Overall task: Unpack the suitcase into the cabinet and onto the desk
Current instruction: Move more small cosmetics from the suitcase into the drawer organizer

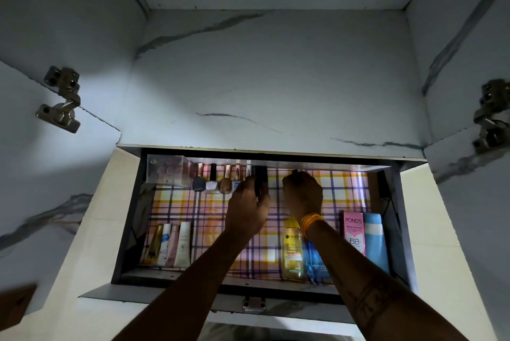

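An open cabinet drawer (pixel 392 219) lined with a plaid sheet (pixel 209 208) lies below me. My left hand (pixel 248 211) grips a dark tube (pixel 261 177) near the drawer's back edge, beside a row of nail polish bottles (pixel 212 182). My right hand (pixel 303 195), with orange bangles on the wrist, holds a small dark item (pixel 295 173) at the back; its fingers are curled round it and most of the item is hidden.
A clear plastic box (pixel 167 169) sits at the back left. Several tubes (pixel 168 244) stand at the front left. A yellow Garnier bottle (pixel 294 249), a pink Pond's box (pixel 354 233) and a blue tube (pixel 375 241) stand at the front right. Open doors with hinges (pixel 62 99) flank the marble-patterned shelf above.
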